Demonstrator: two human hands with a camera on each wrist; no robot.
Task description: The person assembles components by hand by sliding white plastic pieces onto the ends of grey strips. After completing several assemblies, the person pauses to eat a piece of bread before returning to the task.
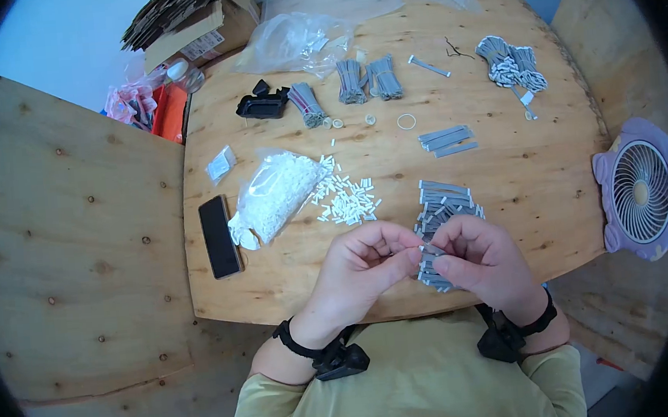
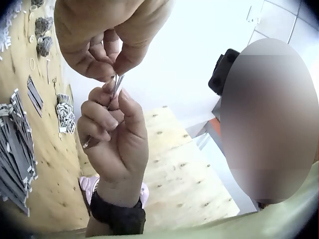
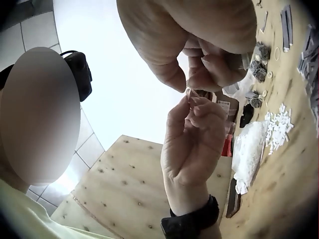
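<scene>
Over a heap of grey ribbon cables [image 1: 444, 193] with white ends, both hands meet fingertip to fingertip. My right hand [image 1: 483, 259] grips a short grey ribbon cable [image 2: 118, 88] between thumb and fingers. The left hand [image 1: 366, 265] pinches the tip of that same cable, where a bit of white shows; the fingertips hide most of it. In the right wrist view, the left hand [image 3: 194, 137] has its thumb and forefinger closed at the tip. A small white end also pokes out below the right hand's curled fingers [image 2: 97, 122] in the left wrist view.
Loose white connector pieces [image 1: 349, 203] spill beside a clear bag [image 1: 278, 193] full of them. A phone [image 1: 219, 237] lies at the left edge. Tied cable bundles [image 1: 351, 80], a black tray [image 1: 263, 104] and several loose cables [image 1: 448, 140] lie farther back. A purple fan [image 1: 639, 191] stands right.
</scene>
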